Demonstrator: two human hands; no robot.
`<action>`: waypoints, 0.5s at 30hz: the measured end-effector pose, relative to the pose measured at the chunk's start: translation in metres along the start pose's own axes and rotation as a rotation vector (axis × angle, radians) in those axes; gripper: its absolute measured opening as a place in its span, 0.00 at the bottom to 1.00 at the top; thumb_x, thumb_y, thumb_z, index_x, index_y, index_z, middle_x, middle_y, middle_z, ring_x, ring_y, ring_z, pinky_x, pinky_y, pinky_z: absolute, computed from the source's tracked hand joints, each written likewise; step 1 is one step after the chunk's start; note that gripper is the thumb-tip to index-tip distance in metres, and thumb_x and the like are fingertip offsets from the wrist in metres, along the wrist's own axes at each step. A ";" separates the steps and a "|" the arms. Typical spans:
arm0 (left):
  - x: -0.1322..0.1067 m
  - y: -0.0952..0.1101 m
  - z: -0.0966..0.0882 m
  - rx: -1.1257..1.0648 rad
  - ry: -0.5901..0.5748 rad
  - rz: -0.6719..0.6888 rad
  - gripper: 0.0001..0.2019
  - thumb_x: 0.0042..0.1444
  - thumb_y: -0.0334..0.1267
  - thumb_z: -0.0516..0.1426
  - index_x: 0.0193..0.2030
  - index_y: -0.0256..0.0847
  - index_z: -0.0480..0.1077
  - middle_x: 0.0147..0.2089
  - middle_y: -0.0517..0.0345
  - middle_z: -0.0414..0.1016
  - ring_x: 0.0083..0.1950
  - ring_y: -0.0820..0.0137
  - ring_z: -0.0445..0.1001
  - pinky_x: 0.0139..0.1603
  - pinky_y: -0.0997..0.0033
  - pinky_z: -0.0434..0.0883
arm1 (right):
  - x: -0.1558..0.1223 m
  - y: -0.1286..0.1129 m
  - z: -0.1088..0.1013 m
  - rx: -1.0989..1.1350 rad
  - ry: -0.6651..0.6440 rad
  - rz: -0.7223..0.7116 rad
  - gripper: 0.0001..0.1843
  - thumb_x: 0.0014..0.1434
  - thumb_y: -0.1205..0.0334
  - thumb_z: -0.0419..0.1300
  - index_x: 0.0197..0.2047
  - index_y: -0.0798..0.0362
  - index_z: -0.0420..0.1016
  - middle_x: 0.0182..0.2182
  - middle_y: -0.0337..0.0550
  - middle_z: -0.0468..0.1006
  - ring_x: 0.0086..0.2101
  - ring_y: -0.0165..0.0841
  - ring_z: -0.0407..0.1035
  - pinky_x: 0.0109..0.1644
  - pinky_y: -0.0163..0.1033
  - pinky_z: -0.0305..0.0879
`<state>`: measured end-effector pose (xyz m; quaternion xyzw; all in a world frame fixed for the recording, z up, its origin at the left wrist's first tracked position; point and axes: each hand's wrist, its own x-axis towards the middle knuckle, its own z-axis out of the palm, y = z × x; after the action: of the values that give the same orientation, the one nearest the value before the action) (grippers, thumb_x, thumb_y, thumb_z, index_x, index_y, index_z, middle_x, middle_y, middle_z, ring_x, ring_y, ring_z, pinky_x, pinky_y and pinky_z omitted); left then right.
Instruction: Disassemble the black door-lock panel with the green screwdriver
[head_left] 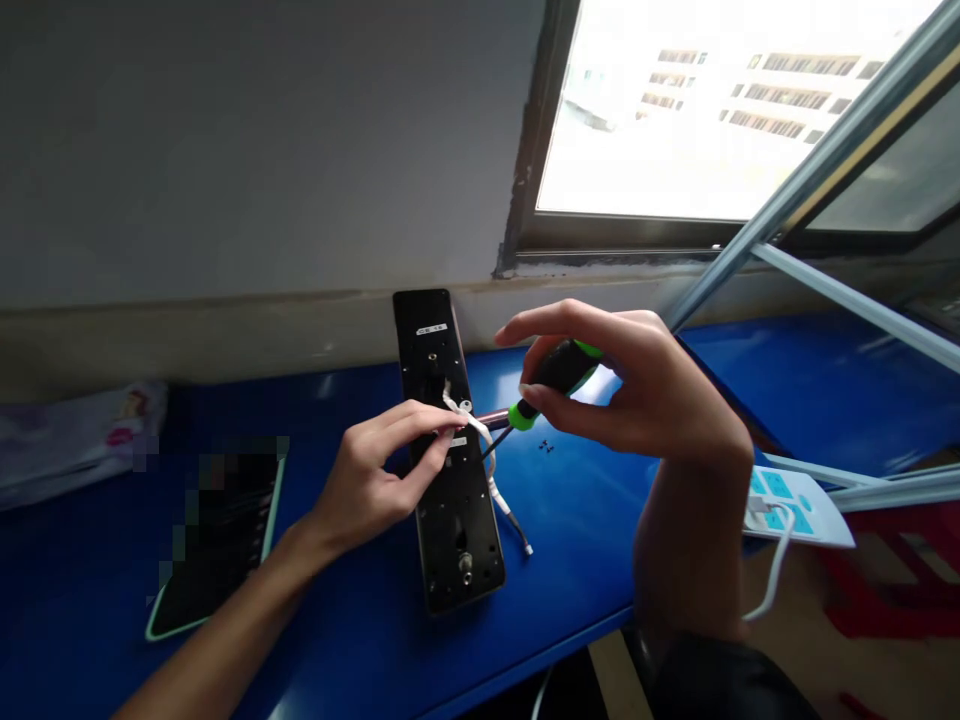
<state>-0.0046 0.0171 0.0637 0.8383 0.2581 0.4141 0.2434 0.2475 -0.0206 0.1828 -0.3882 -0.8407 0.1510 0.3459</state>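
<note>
A long black panel (452,515), perhaps a door lock's back, lies on the blue table with posts and small labels. Over its middle, my left hand (386,455) pinches with thumb and forefinger at a white wrapped cable (480,430); whether something small is also in the fingertips is hidden. The cable trails off the panel's right side to a small plug (529,549). My right hand (622,380) is closed around the black and green handle of a screwdriver (559,378), whose shaft slants down left to the panel's right edge. Several tiny dark screws (547,446) lie right of the panel.
A dark phone or tablet with a pale green rim (271,510) lies at left, near a light fabric pouch (82,435). A white power strip (814,510) with a plugged cord sits at right beside metal frame bars (847,300). The wall and window stand behind the blue table (352,610).
</note>
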 end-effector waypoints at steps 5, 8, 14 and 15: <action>-0.048 -0.014 0.004 0.090 0.140 -0.017 0.14 0.67 0.25 0.55 0.52 0.44 0.76 0.52 0.52 0.80 0.56 0.63 0.77 0.58 0.59 0.76 | 0.014 -0.003 0.027 0.021 -0.096 -0.037 0.20 0.64 0.69 0.63 0.58 0.53 0.76 0.36 0.38 0.83 0.33 0.28 0.78 0.39 0.33 0.74; -0.062 -0.017 0.007 0.168 0.166 -0.025 0.17 0.66 0.24 0.54 0.55 0.46 0.74 0.56 0.51 0.77 0.61 0.59 0.72 0.63 0.51 0.73 | 0.016 -0.001 0.031 0.022 -0.110 -0.019 0.19 0.63 0.69 0.63 0.58 0.53 0.76 0.36 0.39 0.83 0.33 0.27 0.77 0.37 0.31 0.73; -0.071 -0.018 0.014 0.183 0.127 -0.161 0.17 0.67 0.29 0.54 0.59 0.48 0.72 0.66 0.49 0.68 0.67 0.55 0.67 0.64 0.48 0.72 | 0.015 0.005 0.030 0.050 -0.071 0.021 0.19 0.62 0.72 0.64 0.56 0.55 0.77 0.37 0.39 0.83 0.33 0.26 0.77 0.36 0.29 0.74; -0.072 -0.018 0.016 0.182 0.121 -0.178 0.18 0.67 0.30 0.54 0.60 0.49 0.71 0.67 0.49 0.66 0.67 0.55 0.66 0.65 0.47 0.72 | 0.015 0.006 0.030 0.051 -0.062 0.019 0.19 0.62 0.72 0.64 0.56 0.55 0.77 0.37 0.39 0.83 0.32 0.26 0.77 0.36 0.29 0.74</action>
<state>-0.0332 -0.0177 0.0027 0.8043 0.3820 0.4154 0.1863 0.2230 -0.0044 0.1652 -0.3825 -0.8432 0.1875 0.3281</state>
